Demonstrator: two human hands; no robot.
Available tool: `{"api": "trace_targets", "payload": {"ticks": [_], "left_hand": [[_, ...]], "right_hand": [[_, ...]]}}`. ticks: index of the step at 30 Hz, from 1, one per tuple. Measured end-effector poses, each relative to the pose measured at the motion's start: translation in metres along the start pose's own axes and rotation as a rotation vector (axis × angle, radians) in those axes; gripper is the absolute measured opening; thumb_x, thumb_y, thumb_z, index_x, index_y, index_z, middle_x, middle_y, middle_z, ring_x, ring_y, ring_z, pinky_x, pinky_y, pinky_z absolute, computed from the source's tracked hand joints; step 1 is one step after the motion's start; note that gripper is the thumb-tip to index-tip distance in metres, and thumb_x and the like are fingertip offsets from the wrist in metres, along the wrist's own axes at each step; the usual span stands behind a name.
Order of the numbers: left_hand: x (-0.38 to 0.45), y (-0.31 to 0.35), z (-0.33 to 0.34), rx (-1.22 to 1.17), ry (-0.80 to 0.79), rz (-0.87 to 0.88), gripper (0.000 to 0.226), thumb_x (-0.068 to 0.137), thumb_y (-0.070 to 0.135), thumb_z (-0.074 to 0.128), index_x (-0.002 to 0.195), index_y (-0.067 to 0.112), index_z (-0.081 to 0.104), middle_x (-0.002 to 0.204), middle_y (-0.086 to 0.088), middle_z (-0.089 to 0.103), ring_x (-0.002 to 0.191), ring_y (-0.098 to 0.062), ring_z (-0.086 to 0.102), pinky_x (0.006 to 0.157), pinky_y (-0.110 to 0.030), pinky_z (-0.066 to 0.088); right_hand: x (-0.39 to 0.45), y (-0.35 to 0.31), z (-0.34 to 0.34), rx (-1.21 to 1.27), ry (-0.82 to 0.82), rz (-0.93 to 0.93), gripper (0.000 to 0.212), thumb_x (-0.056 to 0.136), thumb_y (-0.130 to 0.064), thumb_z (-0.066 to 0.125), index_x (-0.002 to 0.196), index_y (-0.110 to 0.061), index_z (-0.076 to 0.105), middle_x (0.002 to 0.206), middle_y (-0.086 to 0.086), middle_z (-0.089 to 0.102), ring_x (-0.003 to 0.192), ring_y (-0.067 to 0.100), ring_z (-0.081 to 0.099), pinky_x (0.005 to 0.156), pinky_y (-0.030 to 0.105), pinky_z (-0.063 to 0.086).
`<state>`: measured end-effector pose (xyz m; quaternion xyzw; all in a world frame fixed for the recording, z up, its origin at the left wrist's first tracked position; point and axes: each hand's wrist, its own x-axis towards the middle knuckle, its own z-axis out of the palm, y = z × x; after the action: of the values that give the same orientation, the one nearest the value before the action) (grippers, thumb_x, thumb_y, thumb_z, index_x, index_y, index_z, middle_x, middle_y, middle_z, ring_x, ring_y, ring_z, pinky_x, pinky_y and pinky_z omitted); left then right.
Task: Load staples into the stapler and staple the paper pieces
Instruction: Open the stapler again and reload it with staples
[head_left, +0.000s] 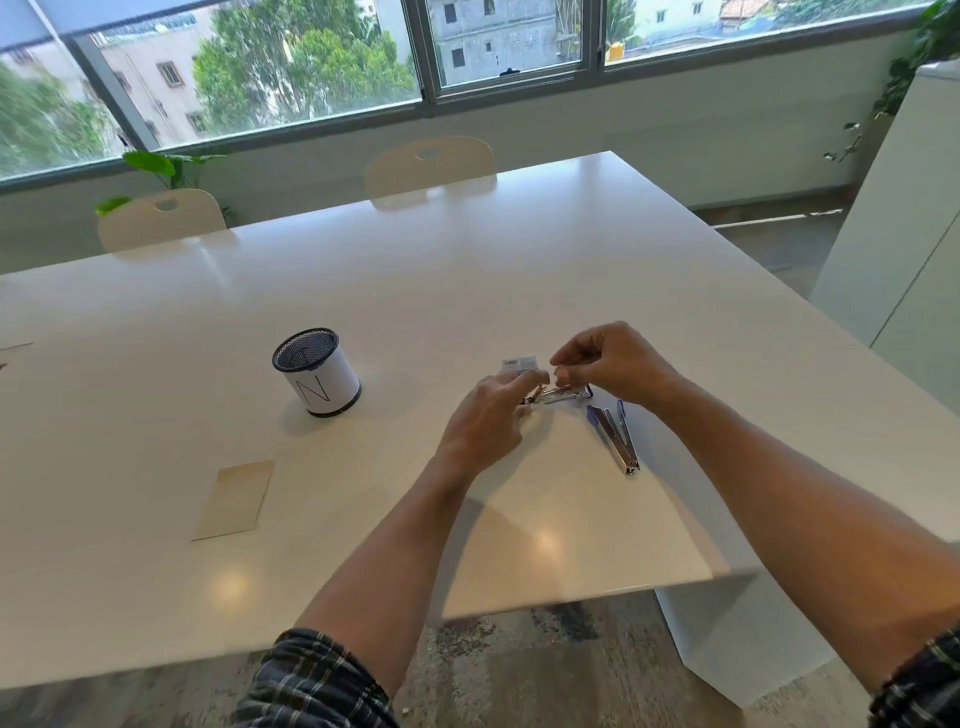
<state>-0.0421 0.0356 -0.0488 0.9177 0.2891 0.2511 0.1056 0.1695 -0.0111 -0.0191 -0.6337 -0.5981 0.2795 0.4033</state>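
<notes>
Both hands work over a small staple box (563, 393) lying on the white table (415, 291). The left hand (491, 415) curls its fingers round the near-left end of the box and steadies it; the right hand (605, 364) hovers just above the other end with thumb and forefinger pinched together, apparently on a strip of staples, though the strip itself is too small to confirm. A small printed card or box sleeve (518, 362) lies just beyond the left fingertips. The stapler (615, 436) lies opened out on the table, just to the right of and nearer than the grip, touched by neither hand. The paper piece (235, 499) lies well to the left of the grip, beyond a mesh pen cup (317, 371). Judged risks: a strip pinched near one end may snap or fan apart if bent during lifting, scattering loose staples on the glossy surface. A box held at one end only may tip and spill its contents. The right forearm passes directly over the open stapler; lowering it could knock the stapler off line or shut it before loading. Staple points may prick the fingertips if squeezed hard.
</notes>
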Motion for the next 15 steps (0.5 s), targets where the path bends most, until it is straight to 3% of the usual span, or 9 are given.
{"api": "trace_targets", "payload": {"ticks": [6,10,15], "left_hand": [[-0.003,0.000,-0.007,-0.029,0.082,-0.005,0.043,0.083,-0.004,0.071,0.116,0.016,0.053,0.103,0.001,0.070,0.078,-0.025,0.064,0.064,-0.032,0.053],[-0.001,0.002,-0.015,-0.017,0.145,-0.004,0.043,0.085,0.002,0.072,0.110,0.025,0.046,0.095,0.001,0.069,0.072,-0.029,0.063,0.057,-0.033,0.051],[0.001,0.003,-0.019,0.026,0.205,0.040,0.039,0.087,0.005,0.074,0.109,0.021,0.047,0.092,-0.002,0.072,0.070,-0.029,0.065,0.055,-0.037,0.055]], "right_hand": [[-0.005,-0.003,0.002,-0.008,0.033,-0.093,0.021,0.080,-0.006,0.087,0.100,-0.009,0.083,0.083,0.002,0.080,0.075,0.012,0.077,0.077,0.023,0.062],[-0.006,-0.009,0.003,-0.047,0.049,-0.181,0.017,0.079,-0.009,0.088,0.095,-0.011,0.084,0.076,-0.010,0.076,0.064,-0.004,0.066,0.067,0.008,0.048],[-0.006,-0.013,0.005,-0.072,0.073,-0.288,0.014,0.076,-0.014,0.090,0.089,-0.015,0.084,0.080,-0.004,0.070,0.063,0.006,0.050,0.062,0.016,0.041]]}}
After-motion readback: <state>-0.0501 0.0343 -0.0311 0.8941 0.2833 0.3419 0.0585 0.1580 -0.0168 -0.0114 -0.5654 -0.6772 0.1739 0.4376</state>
